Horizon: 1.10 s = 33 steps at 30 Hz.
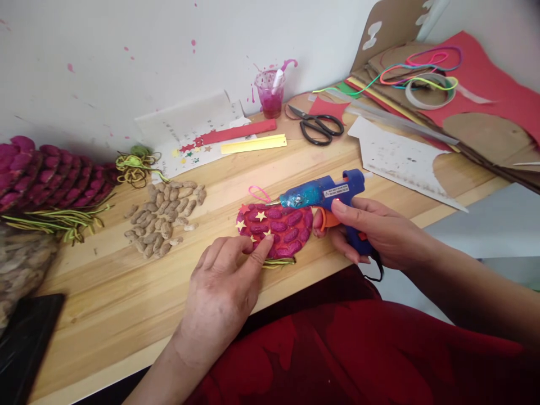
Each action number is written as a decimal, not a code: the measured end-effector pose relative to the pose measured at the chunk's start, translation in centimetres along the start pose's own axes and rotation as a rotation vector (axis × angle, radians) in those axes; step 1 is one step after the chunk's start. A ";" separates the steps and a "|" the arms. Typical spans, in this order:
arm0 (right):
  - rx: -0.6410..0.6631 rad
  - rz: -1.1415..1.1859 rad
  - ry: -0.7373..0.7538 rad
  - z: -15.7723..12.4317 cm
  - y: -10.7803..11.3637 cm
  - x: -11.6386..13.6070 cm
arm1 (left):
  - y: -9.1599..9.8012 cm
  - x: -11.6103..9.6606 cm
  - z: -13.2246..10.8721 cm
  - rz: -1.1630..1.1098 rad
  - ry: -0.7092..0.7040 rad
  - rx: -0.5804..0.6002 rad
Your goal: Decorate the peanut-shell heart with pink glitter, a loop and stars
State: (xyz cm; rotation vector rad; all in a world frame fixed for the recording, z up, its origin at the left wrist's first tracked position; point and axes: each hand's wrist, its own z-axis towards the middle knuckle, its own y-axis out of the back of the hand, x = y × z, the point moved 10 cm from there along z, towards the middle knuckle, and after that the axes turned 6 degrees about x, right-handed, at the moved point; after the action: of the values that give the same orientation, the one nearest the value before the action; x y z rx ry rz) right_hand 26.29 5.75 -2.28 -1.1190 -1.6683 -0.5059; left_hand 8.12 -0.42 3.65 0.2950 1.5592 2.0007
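A round ornament (291, 232) covered with magenta-painted peanut shells lies flat near the table's front edge. It has a pink loop (259, 194) at the top and green yarn (280, 262) below. Several pale gold stars (261, 216) and a red star (243, 208) sit on its left part. My left hand (228, 261) rests on the ornament's lower left, fingers curled, thumb pressed by one gold star. In my right hand (363, 225) is a blue hot glue gun (307, 194) with an orange trigger. Its nozzle points left over the ornament's upper edge.
Loose peanuts (164, 216) lie at left, beside a magenta scaled piece (50, 174) and green yarn bundles. Behind are small stars on white paper (169, 163), red and yellow strips, scissors (318, 124) and a plastic cup (270, 95) of magenta paint. Cardboard and red sheets (468, 67) fill the right.
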 end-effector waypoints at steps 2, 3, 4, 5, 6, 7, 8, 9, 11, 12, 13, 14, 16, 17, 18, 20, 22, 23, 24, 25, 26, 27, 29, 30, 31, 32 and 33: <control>-0.001 0.039 0.015 0.0 -0.3 -0.1 | -0.3 0.0 0.1 0.016 -0.008 0.018; 0.001 0.066 0.024 0.0 -0.6 -0.1 | -0.4 0.0 0.1 0.020 -0.007 0.024; 0.008 0.094 0.034 0.0 -0.9 -0.1 | -0.5 0.1 0.2 0.021 -0.006 0.027; 0.017 0.118 0.048 0.0 -1.2 -0.1 | -0.4 0.1 0.2 0.022 -0.007 0.020; 0.030 0.135 0.063 0.0 -1.5 -0.1 | -0.4 0.1 0.2 0.023 -0.009 0.011; 0.041 0.145 0.078 0.1 -1.8 0.0 | -0.3 0.1 0.2 0.025 -0.014 0.005; 0.050 0.148 0.090 0.1 -2.1 0.1 | -0.3 0.0 0.2 0.029 -0.019 0.000; 0.053 0.146 0.093 0.2 -2.2 0.1 | -0.3 0.0 0.2 0.034 -0.024 -0.003; 0.044 0.134 0.080 0.3 -2.3 0.0 | -0.4 0.0 0.3 0.039 -0.031 0.005; 0.039 0.127 0.069 0.4 -2.3 0.0 | -0.4 0.0 0.3 0.039 -0.033 0.008; 0.035 0.120 0.059 0.4 -2.3 0.0 | -0.4 0.0 0.3 0.039 -0.036 0.008; 0.034 0.112 0.050 0.5 -2.3 0.0 | -0.3 0.0 0.3 0.040 -0.040 0.007; 0.029 0.099 0.034 0.5 -2.2 -0.1 | -0.2 0.1 0.4 0.050 -0.051 0.005; 0.027 0.090 0.026 0.4 -2.2 -0.1 | -0.1 0.1 0.5 0.055 -0.055 0.006; 0.024 0.081 0.018 0.4 -2.1 -0.2 | 0.0 0.2 0.6 0.058 -0.060 0.011; 0.018 0.064 0.006 0.4 -2.0 -0.3 | 0.1 0.3 0.8 0.056 -0.078 0.028; 0.013 0.050 -0.002 0.3 -1.9 -0.4 | 0.1 0.4 0.9 0.052 -0.101 0.056; 0.010 0.047 -0.004 0.4 -1.9 -0.4 | 0.1 0.5 0.9 0.052 -0.111 0.070; 0.010 0.045 -0.005 0.4 -1.9 -0.4 | 0.1 0.6 0.9 0.050 -0.120 0.084; 0.008 0.044 -0.004 0.4 -1.9 -0.4 | 0.0 0.7 0.9 0.047 -0.128 0.099; 0.007 0.044 -0.001 0.4 -1.9 -0.4 | -0.1 0.8 0.9 0.044 -0.134 0.114; 0.009 0.044 0.003 0.4 -1.9 -0.3 | -0.1 1.0 0.8 0.040 -0.138 0.125; 0.009 0.046 0.014 0.4 -2.0 -0.2 | -0.1 1.1 0.8 0.030 -0.142 0.130; 0.007 0.048 0.018 0.3 -2.0 -0.2 | -0.1 1.2 0.7 0.026 -0.145 0.125; 0.004 0.051 0.021 0.3 -2.0 -0.2 | 0.0 1.2 0.7 0.025 -0.149 0.116; -0.001 0.054 0.025 0.3 -1.9 -0.3 | 0.1 1.1 0.7 0.028 -0.156 0.106; -0.007 0.057 0.027 0.3 -1.8 -0.4 | 0.1 1.0 0.7 0.034 -0.163 0.102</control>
State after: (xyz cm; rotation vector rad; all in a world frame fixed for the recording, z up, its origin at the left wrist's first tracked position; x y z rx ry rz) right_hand 24.57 4.93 -2.38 -1.1564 -1.6077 -0.4894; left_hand 7.65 0.75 3.76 0.5154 1.5633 1.8748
